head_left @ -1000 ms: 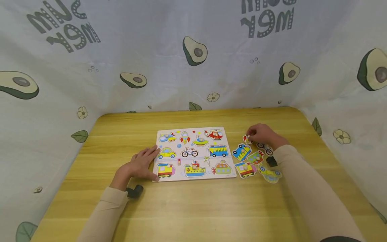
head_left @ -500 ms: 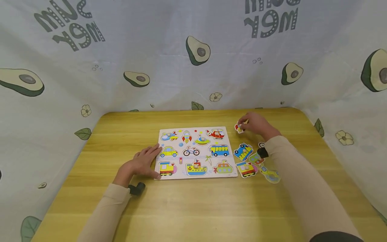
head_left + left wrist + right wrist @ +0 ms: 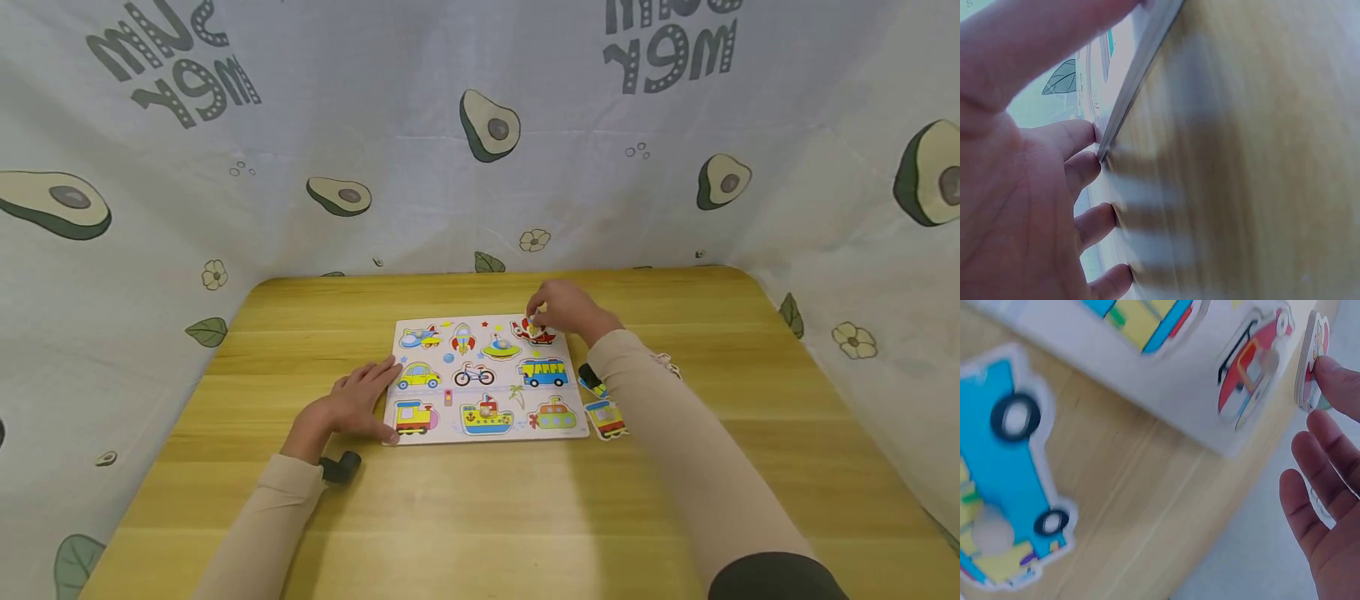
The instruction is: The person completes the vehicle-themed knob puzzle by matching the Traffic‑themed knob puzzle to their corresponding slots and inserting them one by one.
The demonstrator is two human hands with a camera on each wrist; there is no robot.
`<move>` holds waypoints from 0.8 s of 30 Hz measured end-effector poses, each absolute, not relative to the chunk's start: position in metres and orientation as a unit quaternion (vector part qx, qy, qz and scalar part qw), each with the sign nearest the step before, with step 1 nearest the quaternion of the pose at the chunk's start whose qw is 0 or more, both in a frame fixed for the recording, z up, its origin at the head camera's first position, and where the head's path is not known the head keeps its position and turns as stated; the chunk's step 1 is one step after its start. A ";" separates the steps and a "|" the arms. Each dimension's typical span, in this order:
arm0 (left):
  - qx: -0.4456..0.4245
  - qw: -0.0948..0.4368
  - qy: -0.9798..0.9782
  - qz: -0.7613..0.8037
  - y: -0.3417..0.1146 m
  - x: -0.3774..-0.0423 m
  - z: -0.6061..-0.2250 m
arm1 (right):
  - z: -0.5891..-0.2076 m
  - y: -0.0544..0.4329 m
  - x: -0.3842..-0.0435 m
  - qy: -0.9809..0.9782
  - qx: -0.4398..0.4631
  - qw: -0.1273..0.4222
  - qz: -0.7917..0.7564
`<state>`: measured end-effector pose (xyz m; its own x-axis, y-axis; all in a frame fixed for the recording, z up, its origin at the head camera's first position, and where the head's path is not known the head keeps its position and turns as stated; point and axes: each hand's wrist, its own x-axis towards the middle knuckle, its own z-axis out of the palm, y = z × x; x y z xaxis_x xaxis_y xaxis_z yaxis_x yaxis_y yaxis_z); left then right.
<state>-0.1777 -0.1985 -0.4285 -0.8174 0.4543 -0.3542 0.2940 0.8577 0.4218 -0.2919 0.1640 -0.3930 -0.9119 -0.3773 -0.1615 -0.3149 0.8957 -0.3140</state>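
Note:
A flat wooden puzzle board with printed vehicles lies on the table. My left hand rests on its left edge, fingers spread and thumb near the lower corner; in the left wrist view the fingertips touch down beside the board's edge. Above the board's top right corner, my right hand pinches a small puzzle piece with red and yellow print, probably a rocket. That piece is over the helicopter, apart from the board, its other fingers loosely extended.
Right of the board lie loose pieces: a bus piece with a round knob, a train piece, and others partly hidden under my right forearm. The wooden table ends at a patterned cloth behind.
My right hand has lifted the puzzle piece from the loose pieces and carried it left, over the board's top right corner. The left hand stays on the board's edge.

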 end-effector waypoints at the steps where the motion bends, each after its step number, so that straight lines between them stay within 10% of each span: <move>1: 0.201 0.226 0.937 0.176 -0.198 -0.178 -0.428 | -0.394 0.159 -0.292 0.967 -0.177 0.113 -0.143; 24: 0.196 0.222 0.936 0.191 -0.201 -0.180 -0.435 | -0.429 0.085 -0.282 0.928 -0.196 0.138 -0.286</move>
